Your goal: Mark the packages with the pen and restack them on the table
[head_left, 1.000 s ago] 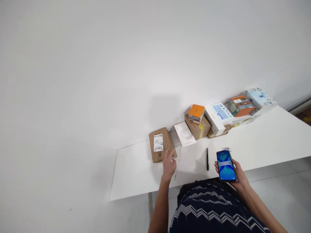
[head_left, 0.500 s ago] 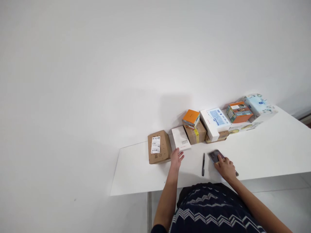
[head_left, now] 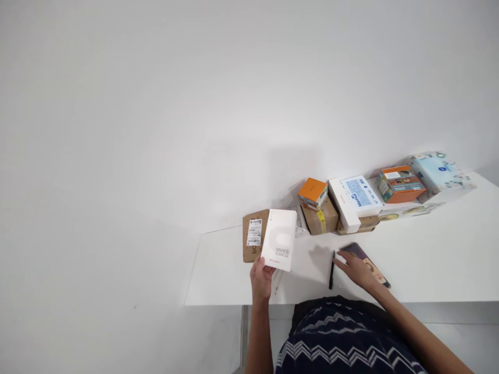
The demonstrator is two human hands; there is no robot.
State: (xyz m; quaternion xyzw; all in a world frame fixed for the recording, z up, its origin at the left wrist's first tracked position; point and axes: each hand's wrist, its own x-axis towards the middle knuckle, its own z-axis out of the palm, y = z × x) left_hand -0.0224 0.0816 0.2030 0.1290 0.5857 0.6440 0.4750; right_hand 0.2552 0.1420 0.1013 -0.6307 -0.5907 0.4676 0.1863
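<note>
My left hand (head_left: pixel 262 276) grips the near edge of a white power bank box (head_left: pixel 279 239), which is raised over the table and tilted. It partly covers a brown cardboard box (head_left: pixel 254 236) with a white label. My right hand (head_left: pixel 356 269) reaches over a phone (head_left: pixel 370 265) that lies flat on the table. Its fingers are apart, and the fingertips are beside a black pen (head_left: pixel 331 271); whether they touch it I cannot tell.
Along the wall on the white table (head_left: pixel 440 259) stands a row of boxes: a small orange box (head_left: pixel 313 192) on a taped brown box (head_left: pixel 322 218), white boxes (head_left: pixel 360 195), an orange printed box (head_left: pixel 401 184) and a pale blue patterned box (head_left: pixel 442 171).
My left hand has taken hold of the power bank box and lifted it off the table, toward me and left. My right hand has moved off the phone toward the pen.
</note>
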